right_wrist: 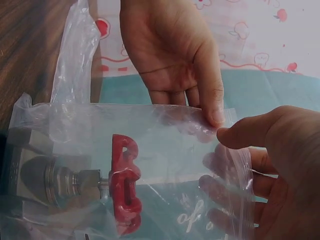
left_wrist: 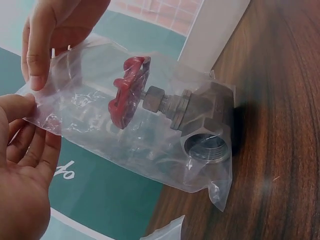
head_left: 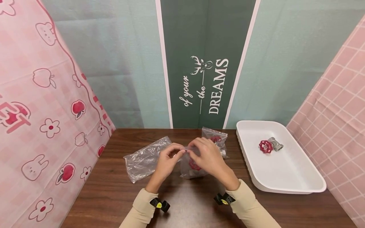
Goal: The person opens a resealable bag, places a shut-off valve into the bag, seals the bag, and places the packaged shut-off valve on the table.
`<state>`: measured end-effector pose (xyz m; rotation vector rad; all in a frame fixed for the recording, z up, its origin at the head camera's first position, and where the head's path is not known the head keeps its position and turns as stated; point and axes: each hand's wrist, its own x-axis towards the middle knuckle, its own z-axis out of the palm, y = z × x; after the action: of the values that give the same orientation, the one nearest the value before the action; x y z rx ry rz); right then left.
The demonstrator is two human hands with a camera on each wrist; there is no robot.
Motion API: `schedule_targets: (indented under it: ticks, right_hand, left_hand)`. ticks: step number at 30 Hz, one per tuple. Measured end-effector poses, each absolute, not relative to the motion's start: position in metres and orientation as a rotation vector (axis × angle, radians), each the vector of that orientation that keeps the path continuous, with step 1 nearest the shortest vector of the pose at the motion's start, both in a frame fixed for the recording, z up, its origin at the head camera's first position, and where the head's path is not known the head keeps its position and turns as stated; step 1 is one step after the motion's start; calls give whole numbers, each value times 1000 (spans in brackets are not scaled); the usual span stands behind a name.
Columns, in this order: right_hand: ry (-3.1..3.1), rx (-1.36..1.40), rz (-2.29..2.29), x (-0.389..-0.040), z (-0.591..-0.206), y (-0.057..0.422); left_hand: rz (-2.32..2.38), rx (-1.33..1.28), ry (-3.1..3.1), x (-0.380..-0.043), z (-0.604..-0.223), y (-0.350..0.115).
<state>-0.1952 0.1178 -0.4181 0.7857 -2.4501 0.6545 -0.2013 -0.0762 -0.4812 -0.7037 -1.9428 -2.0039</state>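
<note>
Between both hands stands a clear zip bag (left_wrist: 85,115) with a gate valve (left_wrist: 172,107) inside, its red handwheel (right_wrist: 125,185) toward the bag's mouth. My left hand (head_left: 169,159) pinches the top edge at one side, thumb over fingers. Right beside it, my right hand (head_left: 209,158) pinches the same edge, its fingers behind the film in the right wrist view. The valve's metal body rests on the table inside the bag. In the head view the right hand covers part of this bag. Behind that hand lies another bagged valve (head_left: 215,139).
A flat, crumpled clear bag (head_left: 144,160) lies on the wooden table (head_left: 99,193) left of the hands. To the right, a white tray (head_left: 288,174) holds an unbagged valve (head_left: 271,145) with a red handwheel. Fabric-covered walls stand at the back and sides.
</note>
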Motion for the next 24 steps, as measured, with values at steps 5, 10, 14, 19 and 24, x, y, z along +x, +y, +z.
schedule_targets:
  ticks: [5, 10, 14, 19, 24]
  right_hand:
    - [-2432, 795, 684, -196, -418, 116]
    - [-2438, 790, 686, -196, -418, 113]
    - [-2448, 779, 688, -196, -419, 113]
    - [-2442, 779, 698, -196, -419, 113]
    - [-2437, 771, 697, -197, -419, 114]
  left_hand:
    - [-1981, -733, -1905, -201, -480, -74]
    - [-1982, -733, -1899, -200, -480, -74]
    - [-2007, -733, -1898, -200, -481, -73]
    - [-2024, -714, -1893, -201, -481, -72]
    - [-2007, -708, -1900, -202, -479, -69]
